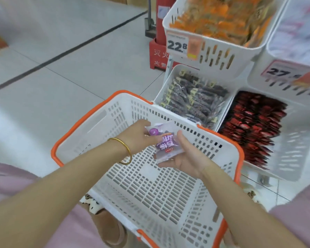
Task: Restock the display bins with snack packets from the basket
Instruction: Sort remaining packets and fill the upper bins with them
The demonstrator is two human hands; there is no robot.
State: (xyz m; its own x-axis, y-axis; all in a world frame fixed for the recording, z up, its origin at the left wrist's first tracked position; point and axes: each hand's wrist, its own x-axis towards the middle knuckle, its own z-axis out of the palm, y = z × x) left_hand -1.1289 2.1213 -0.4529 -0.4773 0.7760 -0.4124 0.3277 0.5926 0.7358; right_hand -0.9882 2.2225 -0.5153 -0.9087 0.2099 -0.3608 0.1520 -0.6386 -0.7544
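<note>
A white basket [104, 122] with an orange rim lies in front of me, its slotted bottom bare. Over it, both hands hold a small stack of clear packets with purple print [164, 142]. My left hand [138, 136], with a gold bangle on the wrist, grips the stack's left end. My right hand [184, 158] cups it from below, thumb on the right edge. Just beyond the basket sits a white display bin [168, 83] of dark purple packets, with a bin of red packets [254, 126] to its right.
Upper bins hold orange packets [220, 18] and pale packets [301, 27], with price tags 22.8 and 27 on their fronts. A red fire extinguisher [162, 20] stands in its red box behind the rack. Grey tiled floor stretches to the left.
</note>
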